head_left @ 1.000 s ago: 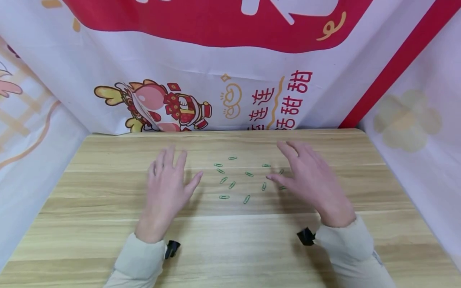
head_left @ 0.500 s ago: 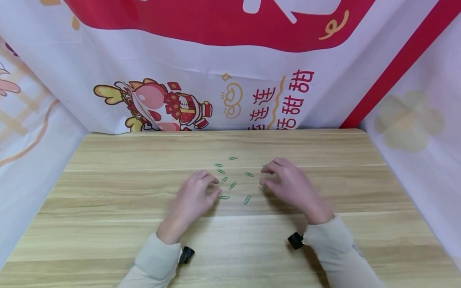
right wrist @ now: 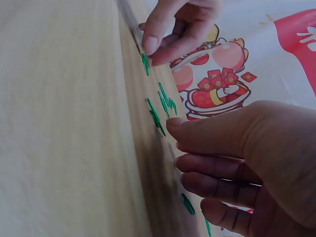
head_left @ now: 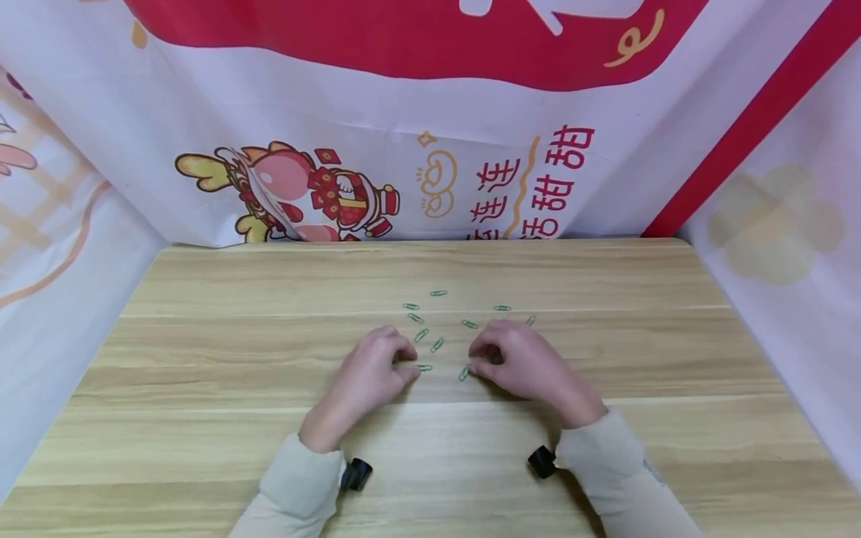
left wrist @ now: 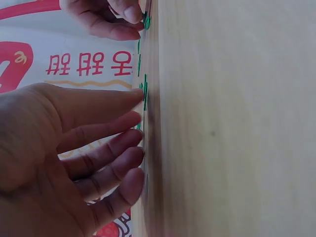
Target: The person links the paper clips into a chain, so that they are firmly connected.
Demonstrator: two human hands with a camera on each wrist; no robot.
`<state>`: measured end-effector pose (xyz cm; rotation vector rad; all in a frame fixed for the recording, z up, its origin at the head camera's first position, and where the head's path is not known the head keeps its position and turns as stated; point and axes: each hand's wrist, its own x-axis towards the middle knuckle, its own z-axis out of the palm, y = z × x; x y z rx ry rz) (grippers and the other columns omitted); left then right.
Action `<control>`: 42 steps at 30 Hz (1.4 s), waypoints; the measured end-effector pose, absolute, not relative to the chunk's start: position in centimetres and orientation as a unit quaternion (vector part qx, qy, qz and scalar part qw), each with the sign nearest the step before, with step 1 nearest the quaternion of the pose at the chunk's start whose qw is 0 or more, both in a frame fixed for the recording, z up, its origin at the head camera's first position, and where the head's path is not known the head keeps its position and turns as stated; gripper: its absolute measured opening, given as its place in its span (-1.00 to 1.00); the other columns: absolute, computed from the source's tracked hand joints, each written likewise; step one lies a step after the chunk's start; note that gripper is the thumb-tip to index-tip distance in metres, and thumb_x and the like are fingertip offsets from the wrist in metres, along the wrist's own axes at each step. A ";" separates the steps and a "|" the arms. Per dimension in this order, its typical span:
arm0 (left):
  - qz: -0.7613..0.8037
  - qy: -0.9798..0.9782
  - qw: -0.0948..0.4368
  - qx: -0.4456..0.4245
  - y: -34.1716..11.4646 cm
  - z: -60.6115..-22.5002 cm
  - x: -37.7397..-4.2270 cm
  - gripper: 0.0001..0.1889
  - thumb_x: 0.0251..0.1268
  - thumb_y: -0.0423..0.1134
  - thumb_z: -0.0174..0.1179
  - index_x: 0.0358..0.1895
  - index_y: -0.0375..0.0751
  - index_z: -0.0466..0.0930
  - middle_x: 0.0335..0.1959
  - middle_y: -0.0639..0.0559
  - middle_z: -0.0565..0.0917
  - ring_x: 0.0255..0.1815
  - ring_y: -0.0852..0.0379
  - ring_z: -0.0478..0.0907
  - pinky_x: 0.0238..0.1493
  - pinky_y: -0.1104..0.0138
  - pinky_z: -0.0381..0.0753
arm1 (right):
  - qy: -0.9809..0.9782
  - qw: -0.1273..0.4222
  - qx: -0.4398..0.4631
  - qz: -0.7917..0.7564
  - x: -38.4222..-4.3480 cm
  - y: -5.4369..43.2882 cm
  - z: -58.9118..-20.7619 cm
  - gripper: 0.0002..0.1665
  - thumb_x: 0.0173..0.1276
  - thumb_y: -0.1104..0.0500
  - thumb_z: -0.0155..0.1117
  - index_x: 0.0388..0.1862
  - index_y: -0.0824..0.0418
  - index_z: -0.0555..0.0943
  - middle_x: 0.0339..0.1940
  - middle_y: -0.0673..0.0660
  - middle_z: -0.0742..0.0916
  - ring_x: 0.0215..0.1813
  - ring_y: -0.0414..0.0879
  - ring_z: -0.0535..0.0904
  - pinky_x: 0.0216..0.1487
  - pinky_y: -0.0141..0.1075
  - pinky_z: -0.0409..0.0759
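Observation:
Several green paper clips lie scattered on the wooden table. My left hand (head_left: pixel 377 370) is lowered from the left, thumb tip right at the near-left paper clip (head_left: pixel 425 368). In the left wrist view its thumb overlaps a paper clip (left wrist: pixel 145 98), with a gap between thumb and index finger. Opposite it, my right hand (head_left: pixel 521 362) bends down with its thumb tip at the near-middle paper clip (head_left: pixel 463 373). The right wrist view shows that thumb and index finger slightly apart, beside a green paper clip (right wrist: pixel 155 117). The right hand partly hides the table beneath it.
Other paper clips lie farther back, including the farthest paper clip (head_left: pixel 439 294) and a right-hand paper clip (head_left: pixel 502 308). A printed white and red cloth (head_left: pixel 323 90) hangs along the table's (head_left: pixel 430 471) back edge, with more cloth at both sides.
Both hands have come inward and down from a spread pose above the table, fingers bending toward the near paper clips. Clips on the right that the right hand covered now show behind it.

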<state>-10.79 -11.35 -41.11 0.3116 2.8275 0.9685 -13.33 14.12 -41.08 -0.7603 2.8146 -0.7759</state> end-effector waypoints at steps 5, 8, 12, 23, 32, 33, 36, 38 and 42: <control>0.330 0.935 0.080 0.103 -10.9 -40.8 -10.9 -0.83 0.21 -0.40 0.55 -0.18 -0.15 0.80 -0.23 0.05 0.68 -0.16 0.10 0.57 0.01 0.16 0.68 | 0.928 0.073 -0.252 -0.265 -13.0 14.0 -41.2 -0.81 0.34 0.16 0.61 -0.09 0.04 0.82 -0.17 -0.09 0.79 -0.13 -0.23 0.64 0.01 -0.23 0.69; 0.336 0.933 0.083 0.104 -10.7 -40.8 -11.0 -0.85 0.21 -0.45 0.52 -0.23 -0.16 0.79 -0.26 0.05 0.67 -0.19 0.11 0.56 -0.03 0.18 0.68 | 0.928 0.077 -0.247 -0.267 -13.0 13.9 -41.2 -0.81 0.35 0.18 0.60 -0.08 0.03 0.82 -0.16 -0.09 0.78 -0.12 -0.23 0.64 0.03 -0.22 0.69; 0.340 0.931 0.086 0.101 -10.5 -40.8 -11.1 -0.86 0.23 -0.49 0.47 -0.26 -0.18 0.76 -0.28 0.03 0.66 -0.22 0.12 0.57 -0.06 0.21 0.69 | 0.926 0.074 -0.249 -0.273 -12.9 13.8 -41.3 -0.84 0.36 0.20 0.59 -0.12 0.02 0.82 -0.17 -0.09 0.77 -0.12 -0.21 0.64 0.02 -0.21 0.68; 0.350 0.927 0.108 0.075 -10.1 -41.1 -11.1 -0.83 0.25 -0.50 0.43 -0.33 -0.15 0.69 -0.27 0.01 0.66 -0.24 0.12 0.58 -0.08 0.23 0.67 | 0.918 0.077 -0.250 -0.297 -13.0 13.8 -41.5 -0.88 0.35 0.24 0.59 -0.22 0.03 0.82 -0.22 -0.10 0.76 -0.15 -0.22 0.64 -0.04 -0.28 0.66; 0.394 0.911 0.110 0.056 -10.0 -41.4 -11.1 -0.89 0.34 -0.49 0.38 -0.24 -0.22 0.69 -0.31 -0.01 0.71 -0.29 0.14 0.62 -0.13 0.29 0.71 | 0.915 0.104 -0.241 -0.306 -13.2 13.9 -42.0 -0.85 0.37 0.27 0.56 -0.29 0.04 0.75 -0.28 -0.08 0.71 -0.24 -0.24 0.56 -0.17 -0.37 0.59; 0.411 0.904 0.109 0.051 -10.0 -41.4 -11.1 -0.90 0.35 -0.49 0.37 -0.22 -0.23 0.69 -0.31 -0.02 0.72 -0.29 0.14 0.63 -0.14 0.29 0.72 | 0.914 0.107 -0.242 -0.306 -13.2 14.0 -42.1 -0.85 0.37 0.27 0.55 -0.29 0.04 0.74 -0.28 -0.08 0.70 -0.24 -0.24 0.56 -0.17 -0.37 0.59; 0.464 0.879 0.100 0.045 -10.0 -41.3 -11.1 -0.90 0.37 -0.50 0.36 -0.17 -0.26 0.70 -0.27 -0.05 0.74 -0.27 0.14 0.66 -0.13 0.33 0.74 | 0.908 0.118 -0.246 -0.319 -13.3 14.1 -42.1 -0.85 0.42 0.26 0.52 -0.27 0.02 0.71 -0.27 -0.09 0.69 -0.24 -0.22 0.56 -0.17 -0.36 0.60; 0.494 0.863 0.095 0.041 -9.9 -40.8 -11.2 -0.90 0.38 -0.49 0.36 -0.14 -0.27 0.71 -0.24 -0.07 0.75 -0.24 0.13 0.68 -0.10 0.35 0.75 | 0.899 0.130 -0.237 -0.344 -13.3 14.3 -41.8 -0.86 0.47 0.24 0.48 -0.25 0.02 0.70 -0.27 -0.08 0.70 -0.23 -0.20 0.57 -0.17 -0.34 0.61; 0.553 0.827 0.095 0.032 -9.4 -39.2 -11.4 -0.89 0.41 -0.44 0.37 -0.07 -0.26 0.71 -0.17 -0.14 0.78 -0.18 0.09 0.73 -0.03 0.35 0.76 | 0.876 0.116 -0.211 -0.418 -13.3 14.8 -40.7 -0.89 0.51 0.22 0.43 -0.20 0.02 0.68 -0.28 -0.06 0.74 -0.24 -0.15 0.62 -0.20 -0.31 0.65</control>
